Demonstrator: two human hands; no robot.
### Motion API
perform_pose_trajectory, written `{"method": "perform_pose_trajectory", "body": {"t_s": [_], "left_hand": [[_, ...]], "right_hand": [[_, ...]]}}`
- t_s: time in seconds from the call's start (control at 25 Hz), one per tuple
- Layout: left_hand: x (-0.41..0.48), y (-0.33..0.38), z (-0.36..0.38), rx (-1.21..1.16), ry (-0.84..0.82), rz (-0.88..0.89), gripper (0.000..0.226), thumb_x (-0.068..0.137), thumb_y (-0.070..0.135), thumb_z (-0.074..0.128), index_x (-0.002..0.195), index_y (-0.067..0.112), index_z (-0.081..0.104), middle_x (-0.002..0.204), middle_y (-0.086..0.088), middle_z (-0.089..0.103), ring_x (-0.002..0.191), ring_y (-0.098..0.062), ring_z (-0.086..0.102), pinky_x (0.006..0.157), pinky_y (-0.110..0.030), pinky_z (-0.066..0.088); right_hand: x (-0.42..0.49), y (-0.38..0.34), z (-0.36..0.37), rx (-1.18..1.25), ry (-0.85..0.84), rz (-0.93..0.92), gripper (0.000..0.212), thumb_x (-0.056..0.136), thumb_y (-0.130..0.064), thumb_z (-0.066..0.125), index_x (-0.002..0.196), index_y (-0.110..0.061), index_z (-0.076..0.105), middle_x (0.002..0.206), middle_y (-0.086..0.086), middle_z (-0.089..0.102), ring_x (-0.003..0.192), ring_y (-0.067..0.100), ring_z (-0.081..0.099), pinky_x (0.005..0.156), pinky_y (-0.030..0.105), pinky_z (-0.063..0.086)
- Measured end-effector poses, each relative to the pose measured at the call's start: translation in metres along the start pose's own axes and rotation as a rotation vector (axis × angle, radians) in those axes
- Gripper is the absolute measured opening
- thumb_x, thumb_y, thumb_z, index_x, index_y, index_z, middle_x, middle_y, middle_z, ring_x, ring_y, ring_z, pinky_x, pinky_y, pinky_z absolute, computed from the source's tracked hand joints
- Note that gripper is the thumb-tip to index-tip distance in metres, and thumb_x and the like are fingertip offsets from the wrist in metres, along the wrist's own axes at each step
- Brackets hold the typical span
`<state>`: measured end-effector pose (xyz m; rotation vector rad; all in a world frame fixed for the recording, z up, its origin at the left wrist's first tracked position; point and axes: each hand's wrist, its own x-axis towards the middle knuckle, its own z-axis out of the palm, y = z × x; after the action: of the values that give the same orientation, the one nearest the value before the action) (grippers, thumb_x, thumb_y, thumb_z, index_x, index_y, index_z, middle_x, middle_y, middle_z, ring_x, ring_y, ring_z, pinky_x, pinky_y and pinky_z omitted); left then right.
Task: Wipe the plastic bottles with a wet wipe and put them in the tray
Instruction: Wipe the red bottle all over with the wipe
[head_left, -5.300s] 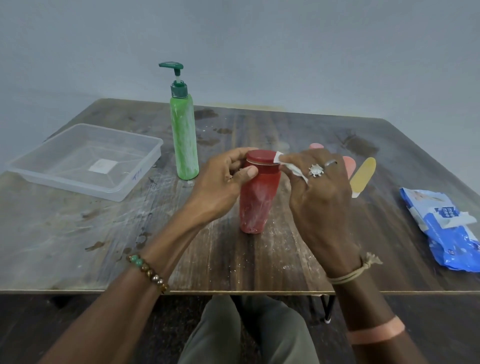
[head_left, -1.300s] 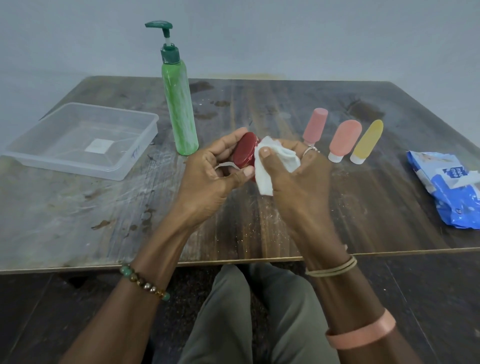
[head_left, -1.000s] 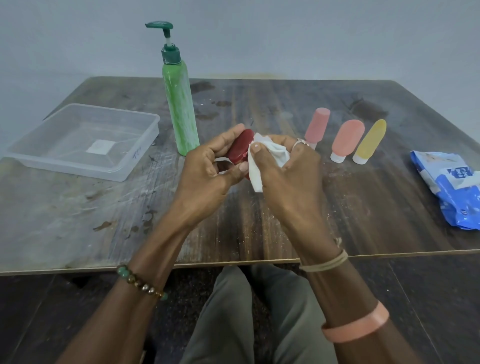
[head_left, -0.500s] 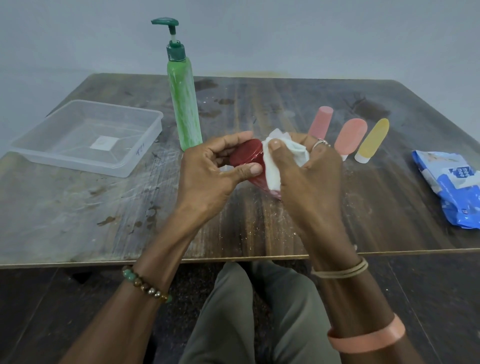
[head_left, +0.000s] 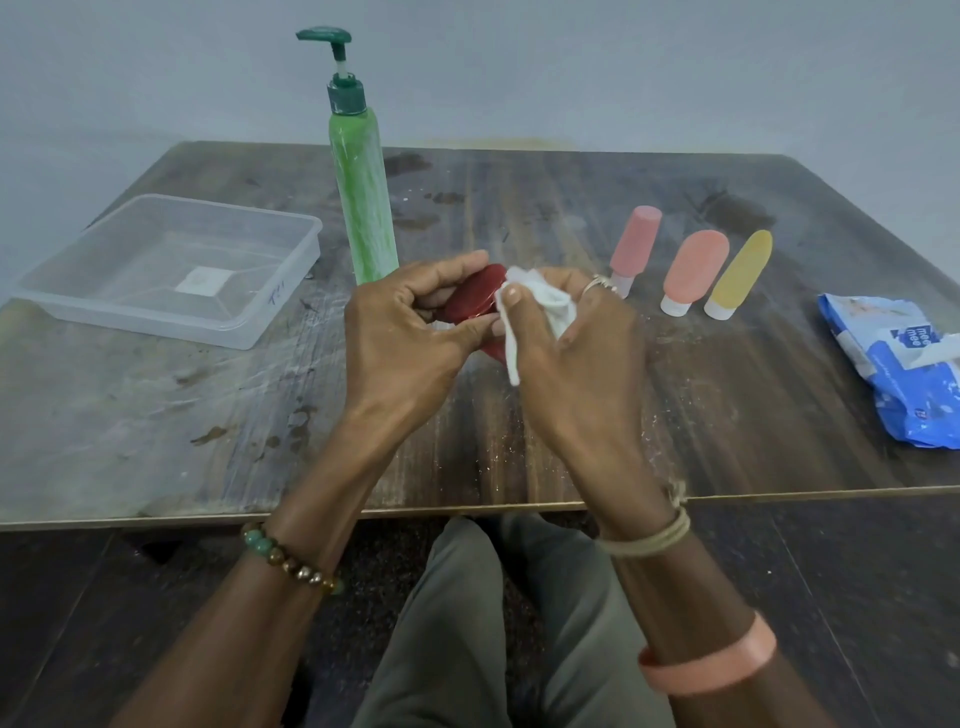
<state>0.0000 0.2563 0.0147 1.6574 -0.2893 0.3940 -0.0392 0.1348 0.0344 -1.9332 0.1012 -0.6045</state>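
Note:
Over the middle of the table my left hand (head_left: 402, 343) grips a red plastic bottle (head_left: 471, 301), tilted with its cap end toward me. My right hand (head_left: 571, 353) pinches a white wet wipe (head_left: 540, 306) and presses it against the bottle's right side. Most of the bottle's body is hidden behind my fingers. A clear plastic tray (head_left: 171, 270) sits at the left with nothing in it. A tall green pump bottle (head_left: 362, 202) stands behind my left hand. Two pink bottles (head_left: 635, 244) (head_left: 695, 270) and a yellow bottle (head_left: 740, 273) lie to the right.
A blue pack of wet wipes (head_left: 904, 369) lies at the right edge of the dark wooden table (head_left: 208, 415). The table's front edge runs just under my wrists, with my knees below it. A plain grey wall stands behind the table.
The red bottle stood upright on the table five seconds ago; now it is lifted and tilted in my left hand. My right hand has kept rubbing the wipe over it, shifting slightly.

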Motion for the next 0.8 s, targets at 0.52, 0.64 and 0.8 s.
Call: {"method": "perform_pose_trajectory", "body": {"t_s": [0.52, 0.64, 0.8], "left_hand": [[0.009, -0.004, -0.022, 0.193, -0.250, 0.263, 0.047, 0.068, 0.009, 0.087, 0.112, 0.014, 0.070, 0.107, 0.003, 0.070, 0.104, -0.013, 0.068, 0.093, -0.031, 0.056], [0.009, -0.006, -0.024, 0.178, -0.241, 0.267, 0.047, 0.070, 0.008, 0.086, 0.114, 0.010, 0.071, 0.112, -0.001, 0.072, 0.108, -0.015, 0.068, 0.096, -0.036, 0.055], [0.009, -0.006, -0.018, -0.094, -0.185, -0.039, 0.060, 0.064, 0.002, 0.087, 0.120, 0.014, 0.067, 0.118, -0.005, 0.070, 0.107, -0.015, 0.069, 0.092, -0.037, 0.058]], "right_hand": [[0.016, -0.015, -0.013, -0.045, -0.092, 0.014, 0.022, 0.091, -0.029, 0.065, 0.074, -0.035, 0.053, 0.076, -0.011, 0.065, 0.068, 0.009, 0.066, 0.061, 0.042, 0.059], [0.015, -0.012, -0.019, -0.071, -0.130, 0.011, 0.018, 0.092, -0.028, 0.066, 0.077, -0.034, 0.057, 0.073, -0.012, 0.066, 0.066, 0.007, 0.066, 0.060, 0.041, 0.058], [0.010, -0.004, -0.018, 0.021, -0.151, 0.072, 0.016, 0.092, -0.026, 0.066, 0.077, -0.029, 0.064, 0.072, -0.006, 0.069, 0.066, 0.015, 0.067, 0.060, 0.044, 0.058]]}}
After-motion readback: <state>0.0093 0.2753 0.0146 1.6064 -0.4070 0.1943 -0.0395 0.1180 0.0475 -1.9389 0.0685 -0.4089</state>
